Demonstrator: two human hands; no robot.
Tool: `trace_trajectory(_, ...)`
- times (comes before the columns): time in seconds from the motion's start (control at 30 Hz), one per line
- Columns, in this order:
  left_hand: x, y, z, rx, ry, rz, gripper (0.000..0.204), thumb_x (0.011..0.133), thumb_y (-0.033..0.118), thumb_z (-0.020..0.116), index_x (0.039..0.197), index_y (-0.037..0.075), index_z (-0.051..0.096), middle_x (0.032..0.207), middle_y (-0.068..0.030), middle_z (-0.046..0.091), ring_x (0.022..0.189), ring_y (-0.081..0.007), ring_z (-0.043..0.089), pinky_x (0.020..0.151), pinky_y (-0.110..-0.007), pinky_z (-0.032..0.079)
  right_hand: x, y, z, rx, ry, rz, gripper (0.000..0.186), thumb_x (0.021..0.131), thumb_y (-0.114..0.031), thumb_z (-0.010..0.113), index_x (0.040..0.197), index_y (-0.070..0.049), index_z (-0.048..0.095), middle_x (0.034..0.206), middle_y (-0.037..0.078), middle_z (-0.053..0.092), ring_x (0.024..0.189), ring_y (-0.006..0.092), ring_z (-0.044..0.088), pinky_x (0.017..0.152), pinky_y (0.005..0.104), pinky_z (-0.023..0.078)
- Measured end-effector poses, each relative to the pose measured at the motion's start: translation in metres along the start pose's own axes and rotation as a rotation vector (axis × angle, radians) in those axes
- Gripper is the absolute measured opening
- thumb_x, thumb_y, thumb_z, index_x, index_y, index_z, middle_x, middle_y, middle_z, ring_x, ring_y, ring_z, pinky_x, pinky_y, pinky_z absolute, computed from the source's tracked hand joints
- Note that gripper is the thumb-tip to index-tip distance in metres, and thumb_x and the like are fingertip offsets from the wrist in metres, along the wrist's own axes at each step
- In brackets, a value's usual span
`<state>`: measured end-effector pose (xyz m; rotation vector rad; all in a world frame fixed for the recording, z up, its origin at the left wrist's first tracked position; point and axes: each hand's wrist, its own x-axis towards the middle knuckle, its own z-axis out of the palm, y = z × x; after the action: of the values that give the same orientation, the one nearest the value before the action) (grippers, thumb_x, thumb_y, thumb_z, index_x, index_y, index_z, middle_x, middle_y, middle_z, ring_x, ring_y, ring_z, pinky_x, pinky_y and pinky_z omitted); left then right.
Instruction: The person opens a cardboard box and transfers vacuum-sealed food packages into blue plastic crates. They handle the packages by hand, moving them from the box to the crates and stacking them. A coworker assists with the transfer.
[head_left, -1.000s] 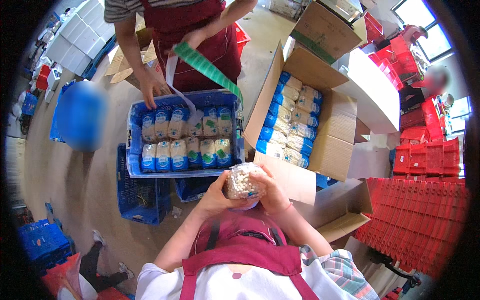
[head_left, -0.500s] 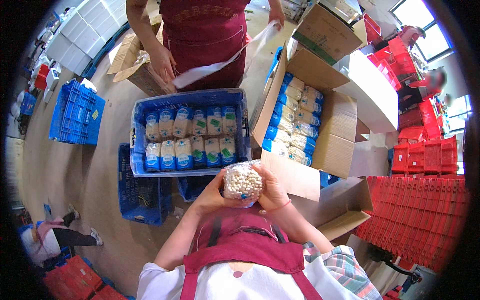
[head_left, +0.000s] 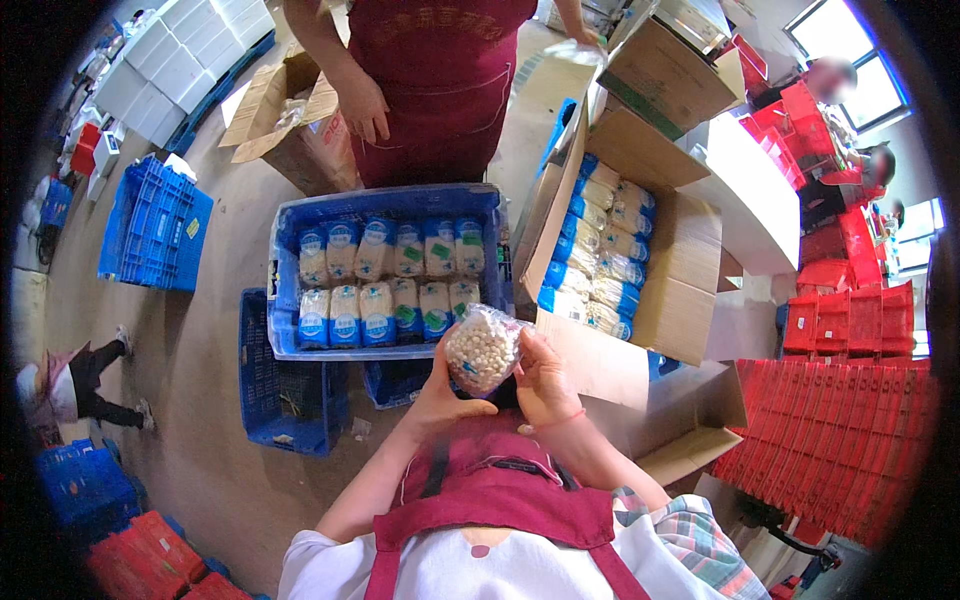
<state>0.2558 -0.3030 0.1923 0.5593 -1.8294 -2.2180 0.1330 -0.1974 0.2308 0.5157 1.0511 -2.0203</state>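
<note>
A clear-wrapped pack of enoki mushrooms, its small white caps facing up, is held in front of my apron. My left hand is closed around its left side and underside. My right hand has its fingers against the wrap on the right side. Just beyond, a blue plastic crate contains two rows of similar packs with blue-and-white wrappers. Several packs at its right carry green labels. To the right, an open cardboard box is filled with more such packs.
Across the crate stands a person in a maroon apron. Blue crates lie on the floor below the filled one. Another open carton is near my right elbow, beside stacked red crates. Someone walks at far left.
The mushroom pack has tipped and shifted slightly left in my hands, and my right fingers have loosened. The person opposite has moved the white strip off to the right, freeing one hand.
</note>
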Motion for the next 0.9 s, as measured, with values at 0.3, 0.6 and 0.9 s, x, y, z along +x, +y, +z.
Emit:
trace_trajectory(0.3, 0.011, -0.008, -0.001, 0.131, 0.193, 0.003, 0.085, 0.062, 0.023, 0.086, 0.127, 0.006, 0.034, 0.121, -0.009, 0.05, 0.111, -0.0194, 0.05, 0.094, -0.033, 0.041, 0.002, 0.009, 0.002, 0.001, -0.034, 0.041, 0.006, 0.088, -0.013, 0.062, 0.087, -0.008, 0.059, 0.09, 0.003, 0.064, 0.086, 0.0118, 0.06, 0.078, 0.0229, 0.045)
trace_trajectory(0.6, 0.011, -0.028, -0.009, 0.248, 0.246, -0.07, 0.073, 0.064, 0.01, 0.081, 0.126, 0.006, 0.041, 0.119, -0.0088, 0.054, 0.111, -0.0203, 0.051, 0.095, -0.033, 0.041, 0.016, 0.012, -0.009, -0.138, -0.115, 0.035, 0.013, 0.088, -0.019, 0.061, 0.099, -0.012, 0.06, 0.1, -0.001, 0.064, 0.098, 0.011, 0.057, 0.089, 0.0275, 0.04)
trace_trajectory(0.9, 0.095, -0.112, -0.086, 0.555, 0.686, -0.307, 0.071, 0.066, 0.037, 0.077, 0.113, -0.004, 0.045, 0.102, -0.0223, 0.062, 0.094, -0.0357, 0.062, 0.081, -0.041, 0.048, 0.016, -0.022, -0.062, -0.269, 0.033, -0.12, 0.021, 0.09, -0.007, 0.052, 0.11, -0.002, 0.055, 0.114, 0.011, 0.059, 0.103, 0.0193, 0.055, 0.088, 0.0303, 0.045)
